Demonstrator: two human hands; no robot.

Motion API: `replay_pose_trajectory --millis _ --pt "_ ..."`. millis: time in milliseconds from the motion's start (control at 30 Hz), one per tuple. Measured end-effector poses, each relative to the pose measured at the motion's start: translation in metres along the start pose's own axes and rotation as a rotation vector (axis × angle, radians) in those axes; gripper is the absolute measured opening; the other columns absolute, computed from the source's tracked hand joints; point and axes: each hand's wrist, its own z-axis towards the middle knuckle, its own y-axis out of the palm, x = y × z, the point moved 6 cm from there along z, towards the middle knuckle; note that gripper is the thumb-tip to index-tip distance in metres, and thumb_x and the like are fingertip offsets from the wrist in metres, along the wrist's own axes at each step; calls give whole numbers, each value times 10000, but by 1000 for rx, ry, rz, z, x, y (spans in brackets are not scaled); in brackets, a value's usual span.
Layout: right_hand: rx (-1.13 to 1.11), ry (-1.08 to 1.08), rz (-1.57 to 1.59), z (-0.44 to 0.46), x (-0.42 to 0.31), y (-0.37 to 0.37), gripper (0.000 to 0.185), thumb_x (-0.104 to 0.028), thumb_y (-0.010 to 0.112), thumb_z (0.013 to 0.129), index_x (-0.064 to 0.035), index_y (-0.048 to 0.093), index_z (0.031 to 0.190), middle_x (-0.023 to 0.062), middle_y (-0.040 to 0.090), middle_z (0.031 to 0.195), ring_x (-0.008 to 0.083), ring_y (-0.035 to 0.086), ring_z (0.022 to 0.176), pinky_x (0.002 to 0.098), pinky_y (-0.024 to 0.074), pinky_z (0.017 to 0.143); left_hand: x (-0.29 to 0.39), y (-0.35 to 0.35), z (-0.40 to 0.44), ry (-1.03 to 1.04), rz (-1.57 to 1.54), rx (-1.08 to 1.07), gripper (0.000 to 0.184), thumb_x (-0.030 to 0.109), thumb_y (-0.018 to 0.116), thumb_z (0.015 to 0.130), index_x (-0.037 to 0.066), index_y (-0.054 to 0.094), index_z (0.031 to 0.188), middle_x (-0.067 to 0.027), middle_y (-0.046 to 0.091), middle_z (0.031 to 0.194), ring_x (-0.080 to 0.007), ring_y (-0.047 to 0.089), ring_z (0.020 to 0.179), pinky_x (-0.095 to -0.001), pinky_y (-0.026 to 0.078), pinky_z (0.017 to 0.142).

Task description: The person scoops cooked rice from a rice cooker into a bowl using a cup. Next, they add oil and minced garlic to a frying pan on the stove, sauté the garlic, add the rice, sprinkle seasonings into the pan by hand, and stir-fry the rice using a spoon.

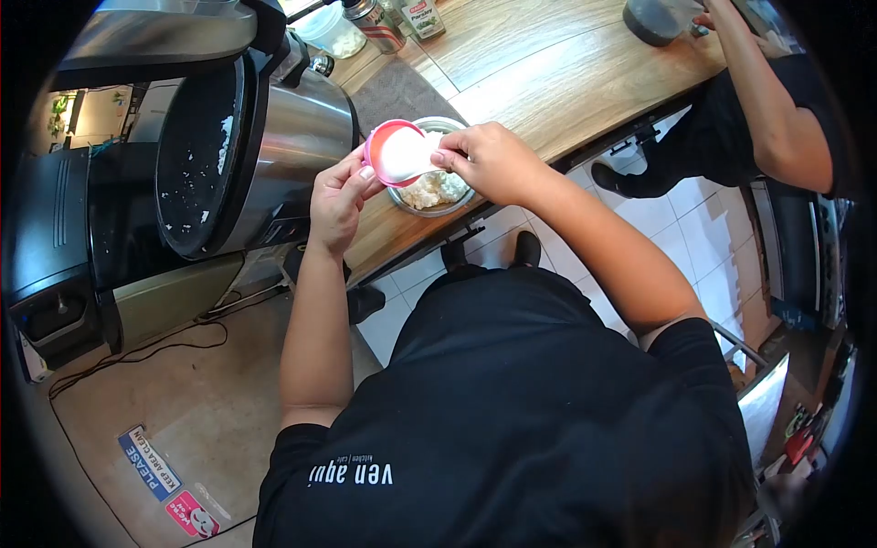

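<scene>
A pink-rimmed bowl (372, 146) with a bright white inside is tilted over a round metal bowl (446, 212). My left hand (340, 199) grips its left side, thumb on the rim. On the right side, my right hand (484, 163) is closed at the white part, fingers pressed together; glare hides exactly what they pinch. White rice (433, 190) shows in the metal bowl below. The metal bowl rests near the edge of the wooden counter (502, 91), partly on a dark mat (391, 93).
A large steel cooker (306, 137) with rice stuck on its open dark lid (196, 169) stands left. Behind are a clear tub (340, 38), a can (376, 27) and a parsley container (422, 16). A co-worker's arm (754, 91) reaches over a dark container (650, 26) at right.
</scene>
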Motion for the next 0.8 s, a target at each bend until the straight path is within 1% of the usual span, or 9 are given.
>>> replay_pose_trajectory --millis 67,100,167,300,367,500,633,733,800 --pt "29 -66 -170 3 -6 3 312 -339 643 1007 -74 785 924 198 743 877 397 724 875 500 569 795 -10 -4 -3 -113 46 25 251 107 570 1047 -87 676 928 -242 501 1562 -302 619 1317 -451 543 1092" --pt "27 -60 -168 2 -12 3 312 -339 643 1007 -74 785 924 198 743 877 397 724 875 500 569 795 -12 -3 -4 -119 44 24 251 107 570 1047 -87 676 928 -242 501 1562 -302 619 1317 -451 543 1092" --pt "-22 35 -377 -2 -22 1 319 -335 643 1005 -73 783 891 179 753 869 366 739 851 488 584 775 -12 -1 -5 -102 122 24 287 98 560 1057 -31 588 802 -246 508 1555 -306 610 1326 -460 543 1093" --pt "10 -3 -416 -13 -28 -8 320 -337 611 1022 -73 743 899 183 732 861 406 699 779 522 566 751 -11 -10 -10 -24 243 9 258 94 555 1063 -47 615 856 -243 519 1545 -297 610 1326 -453 544 1097" --pt "52 -6 -442 -19 -26 -17 327 -335 609 1023 -64 736 889 183 734 880 412 706 803 527 563 744 -9 -17 -14 -64 111 84 259 96 557 1062 -39 614 849 -236 532 1534 -297 613 1326 -456 544 1100" --pt "109 -45 -340 -21 -34 -16 327 -332 614 1019 -54 729 890 185 734 874 408 712 824 526 562 747 -10 -8 -15 -124 61 72 239 93 549 1064 -44 625 884 -221 588 1477 -301 638 1295 -453 542 1103" --pt "42 -5 -269 -8 -20 13 346 -343 604 1021 -47 730 894 191 736 875 407 713 840 523 561 755 -10 9 -8 -188 51 90 233 100 550 1064 -54 627 908 -217 605 1456 -270 647 1278 -450 540 1109" --pt "-12 6 -318 -4 -14 15 379 -360 586 1033 -44 759 913 192 749 895 399 731 869 514 573 769 -11 5 -4 -168 153 80 224 95 600 1043 -63 653 894 -218 622 1440 -235 657 1240 -405 535 1075" --pt "-43 43 -378 -4 -14 11 381 -352 591 1035 -36 781 937 195 762 917 388 746 885 499 588 797 7 13 0 50 609 -41 222 86 657 1007 -70 678 850 -229 646 1419 -213 652 1212 -360 516 1027"
